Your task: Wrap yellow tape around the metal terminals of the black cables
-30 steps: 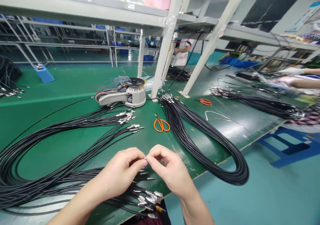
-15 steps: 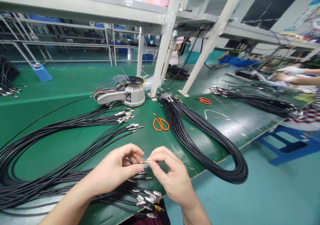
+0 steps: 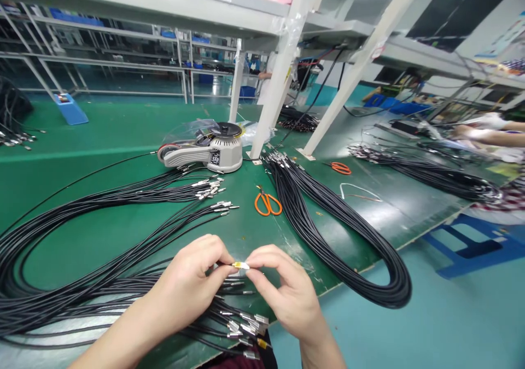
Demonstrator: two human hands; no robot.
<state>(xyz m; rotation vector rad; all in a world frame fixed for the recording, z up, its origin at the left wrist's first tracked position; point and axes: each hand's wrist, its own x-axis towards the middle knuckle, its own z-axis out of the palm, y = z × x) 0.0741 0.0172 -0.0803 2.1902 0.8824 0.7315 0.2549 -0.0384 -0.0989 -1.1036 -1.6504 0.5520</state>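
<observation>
Between both hands is the end of a black cable, with a connector (image 3: 241,265) wrapped in yellow tape and showing a whitish tip. My left hand (image 3: 197,276) pinches it from the left, just behind the yellow part. From the right, my right hand (image 3: 283,287) has its thumb and forefinger at the whitish tip. Below the hands lie several black cables with silver connectors (image 3: 246,325), one of them with yellow tape. More cable ends (image 3: 209,186) rest farther up the bench, part of a large looped bundle (image 3: 41,221) on the left.
A grey tape dispenser (image 3: 223,150) stands behind the cables. Orange-handled scissors (image 3: 268,204) lie right of centre, with a second pair (image 3: 340,168) farther back. A looped cable bundle (image 3: 394,281) overhangs the bench edge. A co-worker's hands (image 3: 471,131) are at far right, above a blue stool (image 3: 459,254).
My left fingers have closed in on the cable behind the yellow tape. The connector's yellow and whitish parts show more now. The whole view has shifted slightly.
</observation>
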